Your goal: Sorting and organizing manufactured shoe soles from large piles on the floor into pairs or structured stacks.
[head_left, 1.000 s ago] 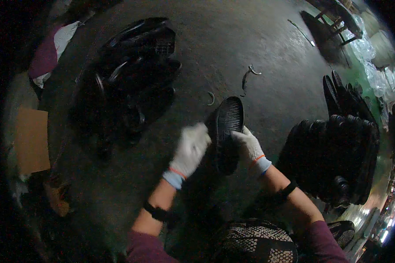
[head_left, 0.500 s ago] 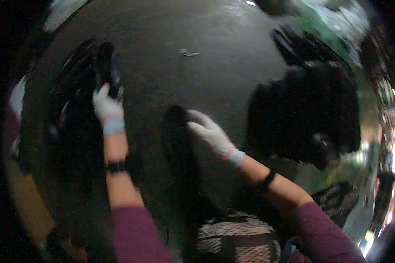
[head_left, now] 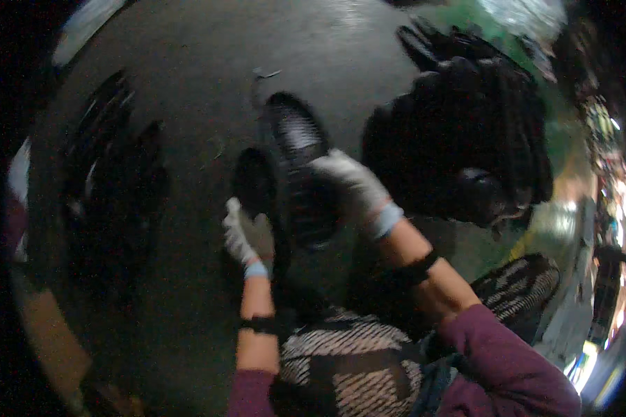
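My left hand (head_left: 247,235), in a white glove, grips the lower part of a long, dark, round-ended piece that looks like a shoe sole (head_left: 254,177). Close beside it, my right hand (head_left: 351,182), also gloved, is closed on the right edge of a second black shoe sole (head_left: 300,132) with a pale, textured patch near its top. The two pieces lie side by side, nearly touching; blur hides their finer shape. The right fingertips are partly lost against the black.
Right of my hands stands a thick row of black pieces (head_left: 459,139). A looser dark heap (head_left: 111,181) is on the left. A small light scrap (head_left: 266,73) lies on the grey floor (head_left: 202,55). Patterned cloth (head_left: 355,340) covers my lap; clear plastic (head_left: 528,21) sits far right.
My left hand has come away from the left heap to the middle, beside the right hand. The right hand has shifted slightly right and up, and both soles are now together.
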Demonstrator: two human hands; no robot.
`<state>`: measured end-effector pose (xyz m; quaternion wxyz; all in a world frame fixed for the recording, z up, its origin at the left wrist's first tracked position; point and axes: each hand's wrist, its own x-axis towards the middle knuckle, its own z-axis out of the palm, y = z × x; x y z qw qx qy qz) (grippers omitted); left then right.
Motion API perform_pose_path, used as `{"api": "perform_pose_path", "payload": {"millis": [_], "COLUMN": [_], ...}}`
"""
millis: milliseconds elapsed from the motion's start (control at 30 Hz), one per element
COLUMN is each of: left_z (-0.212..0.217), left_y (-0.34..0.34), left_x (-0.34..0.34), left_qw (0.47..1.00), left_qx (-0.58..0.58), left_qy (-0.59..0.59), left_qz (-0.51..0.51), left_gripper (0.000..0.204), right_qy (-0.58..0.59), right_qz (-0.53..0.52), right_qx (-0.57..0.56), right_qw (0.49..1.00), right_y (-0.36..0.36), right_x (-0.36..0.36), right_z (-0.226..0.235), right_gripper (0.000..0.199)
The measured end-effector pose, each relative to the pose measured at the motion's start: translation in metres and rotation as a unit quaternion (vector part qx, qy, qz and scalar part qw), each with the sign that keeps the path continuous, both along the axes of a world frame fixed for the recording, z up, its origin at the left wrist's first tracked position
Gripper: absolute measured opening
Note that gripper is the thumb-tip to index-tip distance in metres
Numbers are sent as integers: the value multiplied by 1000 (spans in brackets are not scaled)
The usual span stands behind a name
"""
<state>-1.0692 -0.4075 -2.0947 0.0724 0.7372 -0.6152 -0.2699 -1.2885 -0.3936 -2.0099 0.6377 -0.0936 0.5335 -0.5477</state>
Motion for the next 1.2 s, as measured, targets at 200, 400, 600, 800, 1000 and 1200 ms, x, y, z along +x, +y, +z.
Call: {"api": "perform_pose_path", "payload": {"millis": [200, 400, 600, 800, 1000, 1200], "left_z": [-27, -13, 63, 124, 156, 195], "left_y": [-49, -49, -68, -55, -30, -36], "left_x": [19, -10, -11, -58, -63, -55], "left_qw": [874, 567, 704, 559, 620, 842], "left_qx": [169, 216, 56, 81, 111, 53], "left_qy": [436, 755, 684, 814, 771, 522], "left_qz": [130, 248, 181, 135, 99, -122], "left_gripper": [42, 20, 27, 50, 30, 44], "right_qy": [-328, -112, 656, 770, 570, 208], "right_qz": [0, 26, 40, 140, 109, 79], "right_qx": [-150, -58, -239, -69, -164, -252], "right_qw": [933, 992, 715, 618, 798, 942], "right_y": [26, 11, -24, -31, -5, 12], "right_x": [14, 4, 43, 60, 31, -21], "right_z": [62, 73, 103, 84, 73, 88], "right_gripper": [74, 57, 77, 75, 74, 76]}}
